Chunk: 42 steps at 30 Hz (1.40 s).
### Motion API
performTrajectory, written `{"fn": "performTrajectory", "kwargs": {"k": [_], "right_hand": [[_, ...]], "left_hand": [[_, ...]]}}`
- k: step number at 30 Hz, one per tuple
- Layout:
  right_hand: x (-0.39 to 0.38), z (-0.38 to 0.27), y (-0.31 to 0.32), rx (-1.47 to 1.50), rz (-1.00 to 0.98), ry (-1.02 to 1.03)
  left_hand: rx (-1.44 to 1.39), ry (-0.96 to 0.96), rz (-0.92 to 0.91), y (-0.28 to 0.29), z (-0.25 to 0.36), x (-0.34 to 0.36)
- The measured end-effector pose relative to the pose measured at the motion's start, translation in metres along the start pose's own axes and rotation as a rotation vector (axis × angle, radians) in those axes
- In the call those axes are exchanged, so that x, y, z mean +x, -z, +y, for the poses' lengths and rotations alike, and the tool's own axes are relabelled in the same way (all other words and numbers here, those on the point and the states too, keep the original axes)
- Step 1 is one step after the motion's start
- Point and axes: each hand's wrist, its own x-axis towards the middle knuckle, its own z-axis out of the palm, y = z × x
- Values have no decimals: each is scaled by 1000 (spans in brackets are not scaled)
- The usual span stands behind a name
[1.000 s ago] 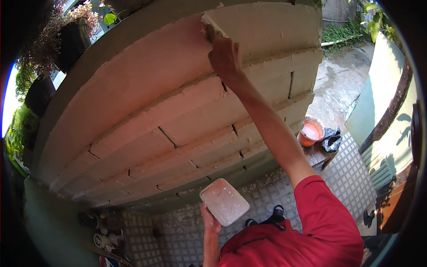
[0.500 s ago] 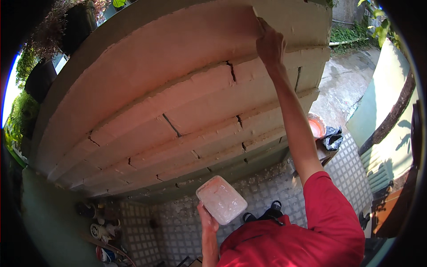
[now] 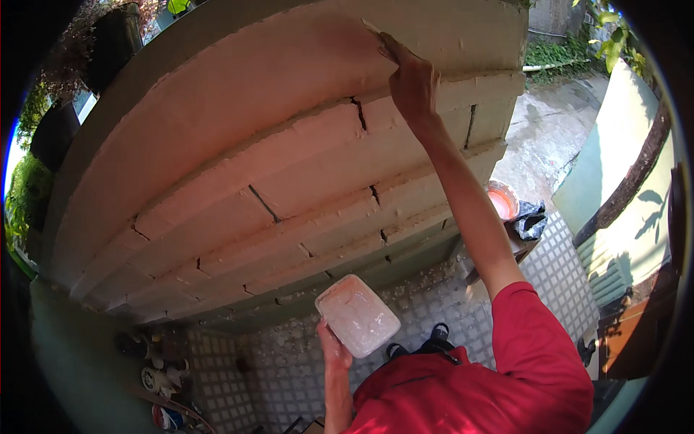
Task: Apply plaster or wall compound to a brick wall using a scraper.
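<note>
Right hand [image 3: 414,87]'s fingers are wrapped around a flat, pale-tipped brush [image 3: 382,40], held up by the top edge of a curved, pinkish block wall [image 3: 238,94] with stepped courses and dark gaps; can't tell if the tip's touching. Left hand [image 3: 334,347] grips a rounded-square whitish plastic tub [image 3: 358,316], smeared pink inside, its underneath fingers hidden. Grey-and-white tiled floor [image 3: 289,376] below. Over by the wall's right edge, the forearm partly covers an orange bucket [image 3: 504,200] of pink paint. Lower-left clutter [image 3: 163,383] is too dim to make out.
</note>
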Motion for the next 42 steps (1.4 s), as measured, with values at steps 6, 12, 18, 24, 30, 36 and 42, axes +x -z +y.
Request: {"fn": "performTrajectory", "kwargs": {"k": [6, 12, 18, 24, 30, 36, 42], "right_hand": [[-36, 20, -25, -354, -15, 265], [-17, -8, 24, -210, -551, 258], [-22, 40, 7, -230, -350, 174], [-40, 1, 45, 108, -297, 67], [-136, -33, 117, 767, -583, -548], [-211, -30, 141, 634, -1061, -770], [-226, -15, 145, 563, -1119, -597]], "left_hand": [[34, 16, -8, 1, -8, 4], [36, 3, -11, -6, 1, -2], [55, 31, -17, -13, -1, -1], [30, 6, 4, -25, -6, -2], [7, -19, -23, -59, -13, 11], [18, -34, -51, -87, -25, 14], [-11, -41, -41, -103, -53, 20]]}}
